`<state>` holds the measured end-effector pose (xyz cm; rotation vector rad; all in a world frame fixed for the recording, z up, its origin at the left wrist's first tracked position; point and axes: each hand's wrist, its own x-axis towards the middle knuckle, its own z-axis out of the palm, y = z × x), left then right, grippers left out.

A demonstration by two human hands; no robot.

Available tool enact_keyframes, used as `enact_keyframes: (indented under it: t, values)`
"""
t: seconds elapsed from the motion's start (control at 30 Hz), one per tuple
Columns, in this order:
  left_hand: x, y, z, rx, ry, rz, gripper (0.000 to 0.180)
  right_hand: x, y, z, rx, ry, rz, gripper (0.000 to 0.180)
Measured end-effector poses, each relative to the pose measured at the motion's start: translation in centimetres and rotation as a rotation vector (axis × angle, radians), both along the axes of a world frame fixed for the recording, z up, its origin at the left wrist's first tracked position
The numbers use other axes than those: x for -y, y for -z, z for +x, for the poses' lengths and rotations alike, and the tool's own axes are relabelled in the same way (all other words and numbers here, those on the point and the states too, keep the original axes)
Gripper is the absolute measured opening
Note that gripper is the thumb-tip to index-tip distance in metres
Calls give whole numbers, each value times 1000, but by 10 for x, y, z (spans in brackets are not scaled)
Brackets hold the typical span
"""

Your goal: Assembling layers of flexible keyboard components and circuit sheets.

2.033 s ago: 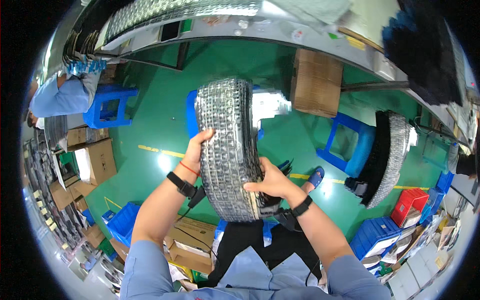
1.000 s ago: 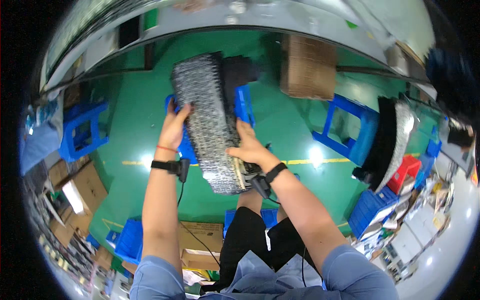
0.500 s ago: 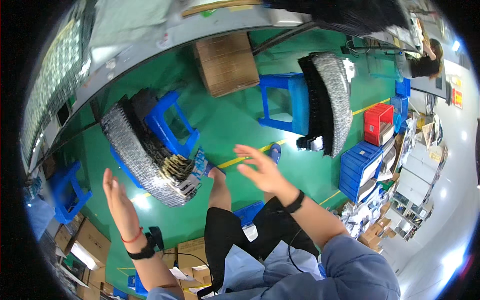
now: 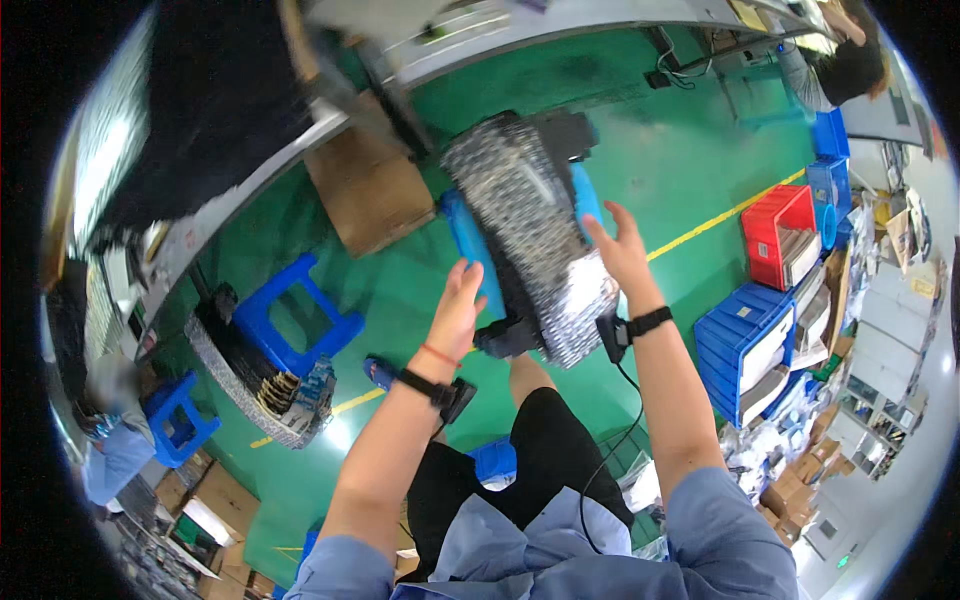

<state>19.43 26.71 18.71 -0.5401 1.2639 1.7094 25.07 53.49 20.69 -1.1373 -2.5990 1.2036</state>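
Observation:
A long stack of thin, silvery-and-black pieces point(image 4: 525, 190) lies on a blue stool point(image 4: 468, 235) in front of me, its near end slanting toward my knees. The pieces are too blurred to name. My left hand point(image 4: 460, 308) is open at the near left side of the stack, by a dark part at its edge, fingers stretched forward. At the near right side, my right hand point(image 4: 625, 255) is open with its fingers spread. Neither hand holds anything, and I cannot tell whether either one touches the stack. Both wrists carry black straps with small devices.
A second stack point(image 4: 240, 385) stands beside another blue stool point(image 4: 295, 315) at left. A cardboard box point(image 4: 370, 195) sits under the worktable. Red point(image 4: 775, 235) and blue point(image 4: 745, 350) crates line the right side. Another person point(image 4: 845, 70) is at far right; someone's sleeve point(image 4: 125, 460) shows at left.
My view has turned to the right, so the right-hand stack now lies in front of me. Both hands have moved from free air to its two sides.

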Motion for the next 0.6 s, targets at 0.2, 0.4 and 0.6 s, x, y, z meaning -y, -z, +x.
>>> enact_keyframes:
  t: [0.2, 0.4, 0.6]
  values:
    - [-76, 58, -24, -31, -154, -188, 86, -13, 15, -17, 243, -274, -448, 100]
    - [-101, 28, -24, 5, -166, -57, 80, -2, 18, 0, 224, -267, -461, 105]
    - [-116, 22, -22, -50, -164, -298, 69, -9, 45, -10, 108, -221, -653, 105]
